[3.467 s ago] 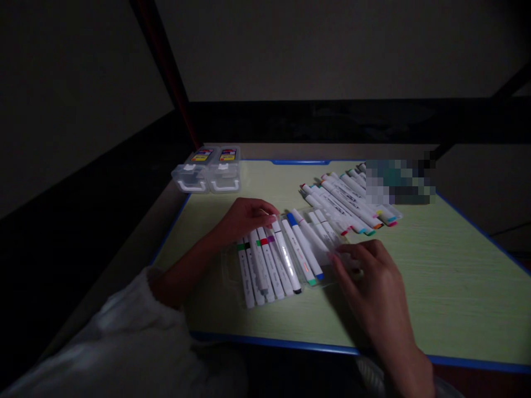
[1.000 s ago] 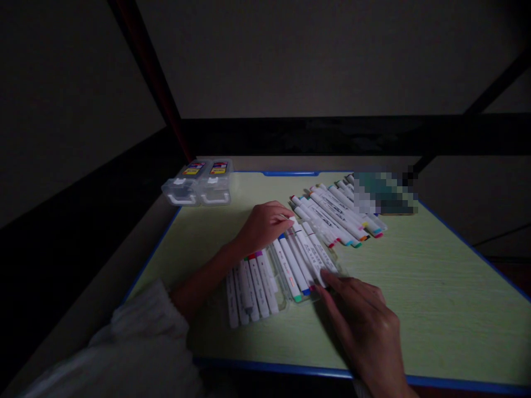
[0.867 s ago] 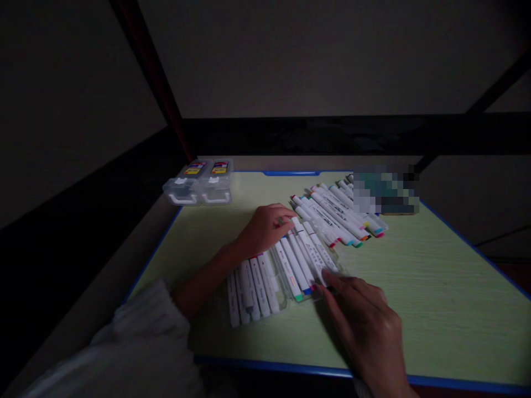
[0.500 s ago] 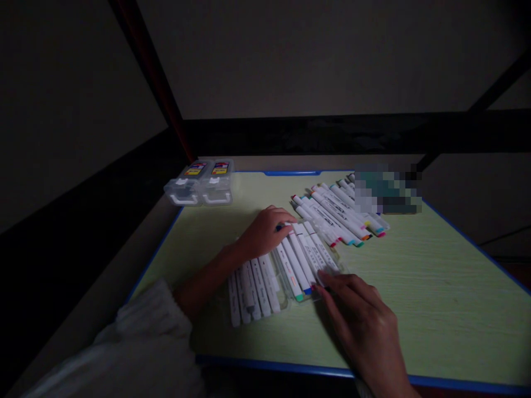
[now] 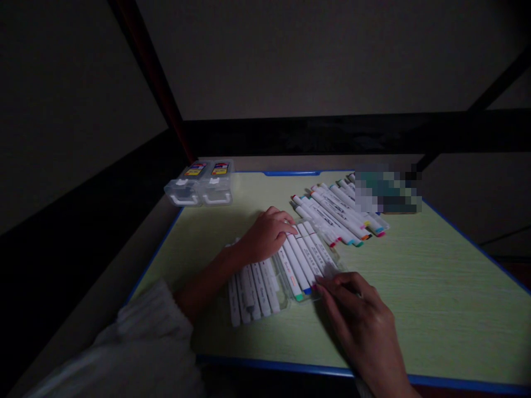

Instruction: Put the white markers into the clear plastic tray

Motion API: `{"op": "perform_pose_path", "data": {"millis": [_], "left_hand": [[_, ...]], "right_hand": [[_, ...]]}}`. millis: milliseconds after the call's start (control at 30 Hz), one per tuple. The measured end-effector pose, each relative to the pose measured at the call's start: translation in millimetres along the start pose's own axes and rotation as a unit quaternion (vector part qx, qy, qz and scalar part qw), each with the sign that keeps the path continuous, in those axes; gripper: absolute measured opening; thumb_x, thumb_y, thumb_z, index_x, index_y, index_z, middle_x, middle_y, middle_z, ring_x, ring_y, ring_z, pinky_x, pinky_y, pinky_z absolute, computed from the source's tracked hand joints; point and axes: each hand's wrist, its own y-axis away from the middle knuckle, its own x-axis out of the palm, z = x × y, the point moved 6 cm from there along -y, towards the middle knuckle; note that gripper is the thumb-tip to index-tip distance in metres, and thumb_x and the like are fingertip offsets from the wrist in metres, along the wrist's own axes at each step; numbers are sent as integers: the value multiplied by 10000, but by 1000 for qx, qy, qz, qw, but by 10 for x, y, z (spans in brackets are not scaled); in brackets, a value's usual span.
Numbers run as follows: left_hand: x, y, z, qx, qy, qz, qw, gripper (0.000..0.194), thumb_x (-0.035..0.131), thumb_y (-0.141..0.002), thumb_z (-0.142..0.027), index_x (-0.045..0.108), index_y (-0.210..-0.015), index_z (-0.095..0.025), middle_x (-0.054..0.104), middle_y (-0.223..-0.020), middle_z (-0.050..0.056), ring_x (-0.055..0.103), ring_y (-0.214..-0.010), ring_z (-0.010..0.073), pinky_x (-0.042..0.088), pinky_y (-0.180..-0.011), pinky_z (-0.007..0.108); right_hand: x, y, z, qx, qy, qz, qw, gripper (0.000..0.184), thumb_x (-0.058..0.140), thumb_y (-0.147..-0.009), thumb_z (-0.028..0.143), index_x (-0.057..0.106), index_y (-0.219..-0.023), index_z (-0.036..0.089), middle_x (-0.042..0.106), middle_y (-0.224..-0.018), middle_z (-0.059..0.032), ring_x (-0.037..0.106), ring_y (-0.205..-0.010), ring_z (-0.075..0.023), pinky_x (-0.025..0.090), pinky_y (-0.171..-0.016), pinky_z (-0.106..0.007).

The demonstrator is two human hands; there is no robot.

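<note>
A clear plastic tray [image 5: 305, 297] in front of me holds a row of white markers [image 5: 309, 260] with coloured ends, among them green, blue and pink. My left hand [image 5: 269, 235] reaches over the row's far end, its curled fingers closed at the top of a marker. At the near end, my right hand [image 5: 360, 318] pinches the pink end of a marker between thumb and fingers. Left of the tray, partly under my left forearm, several more white markers [image 5: 255, 293] lie side by side in another clear holder.
Loose white markers with coloured ends [image 5: 336, 213] lie spread at the back right, next to a blurred-out dark object [image 5: 388, 190]. Two clear cases [image 5: 215, 190] with handles stand at the back left. The light green tabletop [image 5: 435, 298] has a blue edge.
My left fingers have shifted slightly and lie lower over the marker tops; the dark end seen between them is now hidden. My right fingers have drawn closer together at the marker's near end.
</note>
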Motion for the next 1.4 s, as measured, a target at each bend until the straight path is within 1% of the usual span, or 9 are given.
{"op": "perform_pose_path", "data": {"millis": [200, 400, 633, 1033, 1233, 1333, 1400], "left_hand": [[13, 43, -5, -7, -36, 9, 999, 377, 414, -715, -37, 669, -905, -239, 522, -1096, 41, 396, -1036, 207, 327, -889, 397], [20, 47, -6, -15, -48, 17, 999, 383, 398, -732, -41, 669, -905, -248, 492, -1124, 45, 371, -1051, 222, 308, -878, 414], [27, 45, -10, -24, -43, 22, 999, 391, 391, -725, -32, 670, -908, -236, 489, -1115, 47, 372, -1049, 219, 305, -882, 404], [47, 43, 17, -27, -42, 27, 998, 381, 398, -734, -45, 666, -917, -242, 491, -1094, 45, 374, -1050, 213, 302, -881, 396], [65, 49, 53, -32, -28, 26, 999, 411, 394, -736, -34, 664, -939, -268, 508, -1087, 35, 395, -1034, 206, 310, -873, 400], [7, 54, 100, -54, -13, 25, 998, 424, 371, -747, -35, 649, -986, -250, 522, -1102, 43, 416, -1023, 202, 326, -879, 406], [-82, 59, 142, -69, 1, 8, 998, 414, 358, -757, -45, 635, -1011, -217, 536, -1096, 53, 439, -1008, 194, 341, -886, 403]], "right_hand": [[-2, 7, -24, 19, -5, 0, 1000, 261, 454, -852, 279, 671, -871, 136, 523, -773, -72, 513, -656, -154, 436, -575, -315], [9, 6, -26, 22, -6, 10, 1000, 252, 452, -849, 278, 669, -882, 155, 518, -745, -58, 503, -647, -149, 424, -572, -305], [-12, -7, 8, 0, 16, 4, 1000, 263, 444, -853, 274, 665, -870, 132, 534, -759, -70, 516, -655, -160, 423, -574, -311], [53, -5, -9, 15, 29, 39, 999, 276, 409, -866, 269, 654, -835, 145, 542, -741, -63, 508, -667, -165, 396, -608, -321], [36, -15, -1, 4, 25, 29, 999, 277, 415, -867, 272, 647, -794, 140, 531, -708, -57, 493, -642, -159, 393, -595, -315], [25, -8, 1, -1, 28, 23, 999, 271, 421, -867, 272, 649, -807, 138, 533, -721, -62, 497, -644, -161, 394, -584, -315], [19, 0, 5, -5, 32, 20, 999, 269, 422, -867, 273, 651, -827, 137, 539, -738, -67, 503, -649, -164, 396, -581, -317]]}}
